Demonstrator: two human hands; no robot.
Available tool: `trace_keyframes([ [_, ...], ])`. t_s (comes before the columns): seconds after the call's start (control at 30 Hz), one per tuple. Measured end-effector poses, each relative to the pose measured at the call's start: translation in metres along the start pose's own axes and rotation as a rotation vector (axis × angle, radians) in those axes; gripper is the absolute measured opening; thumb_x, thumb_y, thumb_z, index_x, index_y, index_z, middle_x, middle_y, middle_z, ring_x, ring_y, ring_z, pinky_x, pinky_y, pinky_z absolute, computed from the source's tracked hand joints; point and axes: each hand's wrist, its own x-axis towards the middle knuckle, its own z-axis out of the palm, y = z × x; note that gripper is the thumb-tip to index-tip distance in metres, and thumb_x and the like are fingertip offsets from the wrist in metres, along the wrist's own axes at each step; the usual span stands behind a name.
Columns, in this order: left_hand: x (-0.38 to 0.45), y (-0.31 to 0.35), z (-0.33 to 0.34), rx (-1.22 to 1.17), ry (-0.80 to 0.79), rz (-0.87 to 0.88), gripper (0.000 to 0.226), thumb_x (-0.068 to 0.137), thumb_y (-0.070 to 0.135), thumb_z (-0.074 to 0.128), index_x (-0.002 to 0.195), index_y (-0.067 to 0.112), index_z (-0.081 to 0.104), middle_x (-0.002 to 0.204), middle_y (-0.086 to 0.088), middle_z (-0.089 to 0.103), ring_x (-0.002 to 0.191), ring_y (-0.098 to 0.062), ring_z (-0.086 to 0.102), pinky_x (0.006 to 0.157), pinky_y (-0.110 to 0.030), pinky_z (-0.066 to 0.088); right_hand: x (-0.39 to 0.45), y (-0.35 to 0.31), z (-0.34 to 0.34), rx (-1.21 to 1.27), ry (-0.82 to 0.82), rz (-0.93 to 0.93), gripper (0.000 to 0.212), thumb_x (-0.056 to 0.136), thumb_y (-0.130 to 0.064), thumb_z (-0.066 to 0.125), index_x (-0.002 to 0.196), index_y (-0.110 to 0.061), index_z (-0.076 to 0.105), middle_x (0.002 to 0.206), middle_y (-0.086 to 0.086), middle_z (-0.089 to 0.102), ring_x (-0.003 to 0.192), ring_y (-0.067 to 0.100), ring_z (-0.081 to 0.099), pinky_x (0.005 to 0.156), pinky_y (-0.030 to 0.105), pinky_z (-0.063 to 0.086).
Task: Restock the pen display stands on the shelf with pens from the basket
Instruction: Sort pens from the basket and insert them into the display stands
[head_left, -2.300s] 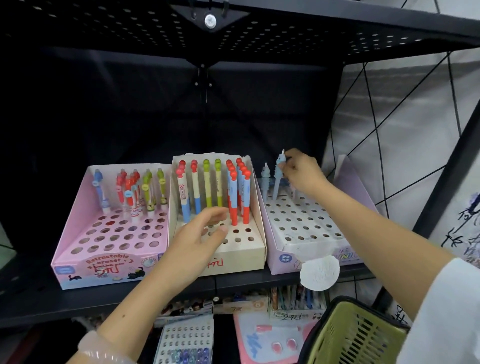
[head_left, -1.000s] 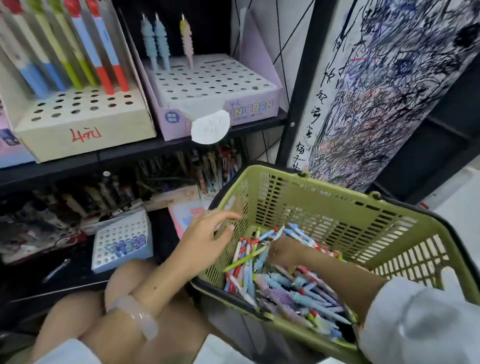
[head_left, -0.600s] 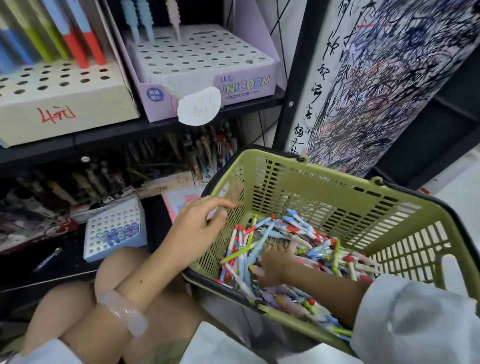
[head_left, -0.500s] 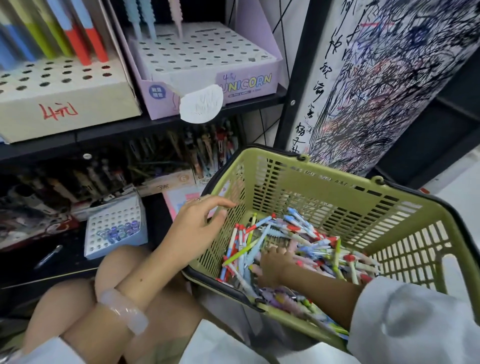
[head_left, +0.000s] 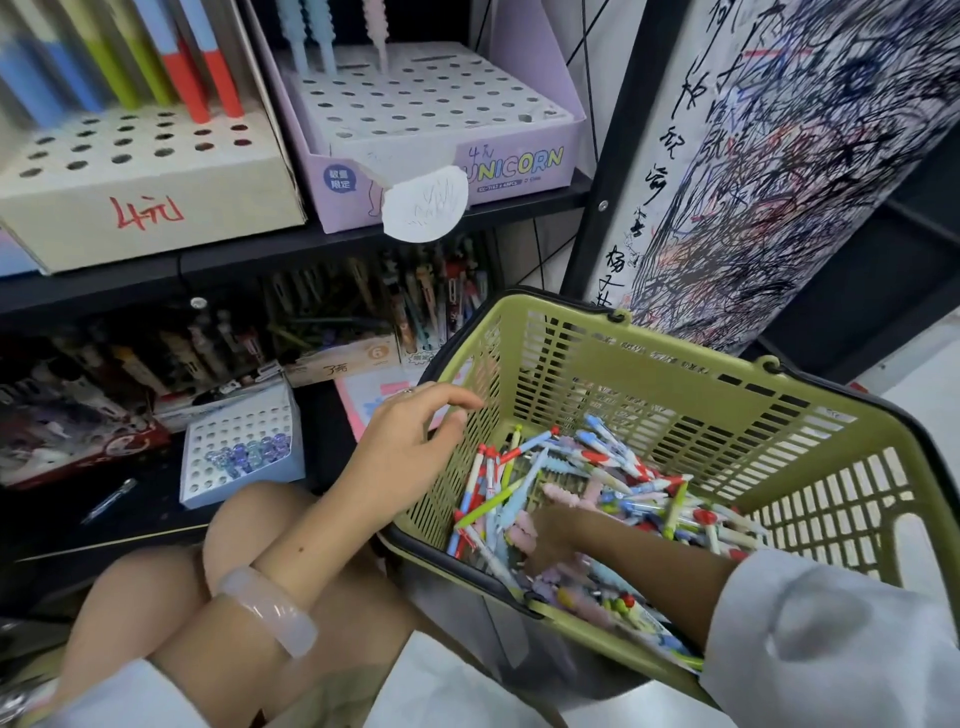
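Scribble-covered white panel stood at right, small blue perforated box of purple-capped items sat on lower shelf, loose pen lay beside it.

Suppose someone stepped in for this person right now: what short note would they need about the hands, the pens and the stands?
Left hand: open, fingers relaxed at the rim of the green basket, holding nothing.
Right hand: down among the loose pens in the basket; whether it grips one cannot be told.
Unicorn stand on the shelf: three pens at the back, most holes empty.
Cream stand beside it: back rows filled, front holes empty.
Done: both stands partly stocked.
Left: lift pens out and fill the empty holes.
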Motion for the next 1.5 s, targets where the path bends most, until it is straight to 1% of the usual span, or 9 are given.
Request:
trace_keyframes([
  [0.23,-0.001,0.002,-0.002,-0.027,-0.005,-0.024,0.035,0.094,0.012,0.049,0.086,0.045,0.056,0.089,0.031,0.057,0.079,0.024,0.049,0.066,0.003,0.032,-0.001,0.006,-0.001,0.076,0.04,-0.013,0.052,0.085,-0.037,0.063,0.12,0.001,0.051,0.103,0.009,0.053,0.091,0.02,0.049,0.072,0.027,0.041],
  [0.4,-0.001,0.004,-0.002,-0.035,0.002,-0.007,0.032,0.095,0.012,0.048,0.087,0.04,0.058,0.07,0.031,0.056,0.049,0.014,0.046,0.048,-0.003,0.032,-0.014,0.019,0.004,0.243,0.202,-0.058,0.04,0.085,-0.032,0.061,0.112,-0.005,0.049,0.105,0.012,0.054,0.099,0.025,0.055,0.074,0.029,0.043],
  [0.53,-0.002,0.006,-0.003,-0.025,0.003,-0.007,0.028,0.095,0.015,0.047,0.089,0.04,0.059,0.07,0.029,0.056,0.042,-0.009,0.038,0.042,-0.012,0.03,-0.043,0.034,-0.019,0.727,0.452,-0.199,0.016,0.088,-0.015,0.057,0.087,-0.008,0.043,0.08,0.011,0.047,0.069,0.021,0.046,0.065,0.034,0.041],
  [0.7,0.001,0.019,0.004,-0.074,-0.037,-0.029,0.028,0.095,0.015,0.046,0.094,0.041,0.056,0.082,0.037,0.056,0.079,0.014,0.052,0.067,-0.005,0.038,-0.097,0.033,-0.079,1.242,0.615,-0.336,0.01,0.092,-0.013,0.053,0.097,-0.006,0.047,0.069,0.006,0.049,0.06,0.015,0.049,0.063,0.027,0.049],
  [0.93,0.012,0.048,0.013,-0.582,-0.238,-0.203,0.054,0.088,0.035,0.059,0.134,0.037,0.031,0.124,0.011,0.054,0.112,-0.001,0.053,0.092,-0.018,0.042,-0.156,-0.04,-0.123,1.546,0.629,-0.733,0.011,0.095,-0.013,0.051,0.084,-0.01,0.052,0.059,0.001,0.057,0.051,0.009,0.057,0.053,0.02,0.051],
  [1.1,0.01,0.059,-0.025,-0.826,-0.18,-0.134,0.048,0.074,0.04,0.063,0.118,0.042,0.045,0.106,0.008,0.07,0.093,-0.016,0.067,0.075,-0.037,0.056,-0.177,-0.086,-0.141,1.374,0.804,-0.888,0.011,0.095,-0.017,0.051,0.098,-0.024,0.058,0.073,-0.012,0.064,0.067,0.0,0.059,0.066,0.018,0.051],
  [1.2,0.006,0.064,-0.048,-0.762,-0.127,-0.088,0.031,0.086,0.026,0.058,0.116,0.029,0.052,0.079,-0.001,0.07,0.063,-0.013,0.065,0.054,-0.024,0.051,-0.184,-0.101,-0.15,1.203,0.891,-0.889,0.009,0.093,-0.02,0.054,0.094,-0.029,0.056,0.085,-0.009,0.063,0.078,-0.002,0.059,0.082,0.019,0.049],
  [1.33,-0.001,0.072,-0.065,-0.652,-0.031,-0.08,0.015,0.095,0.007,0.048,0.081,0.006,0.053,0.046,-0.004,0.041,0.038,-0.01,0.033,0.041,-0.017,0.029,-0.191,-0.115,-0.158,1.05,0.976,-0.923,0.01,0.093,-0.019,0.054,0.088,-0.028,0.052,0.086,-0.005,0.06,0.072,-0.009,0.055,0.069,0.006,0.044],
  [1.5,-0.006,0.077,-0.082,-0.643,0.008,-0.041,0.02,0.096,0.004,0.043,0.077,0.002,0.051,0.047,-0.003,0.047,0.036,-0.007,0.03,0.04,-0.018,0.025,-0.193,-0.129,-0.167,1.008,0.977,-0.923,0.015,0.094,-0.03,0.05,0.108,-0.024,0.047,0.096,-0.01,0.055,0.085,-0.008,0.054,0.067,-0.001,0.041],
])
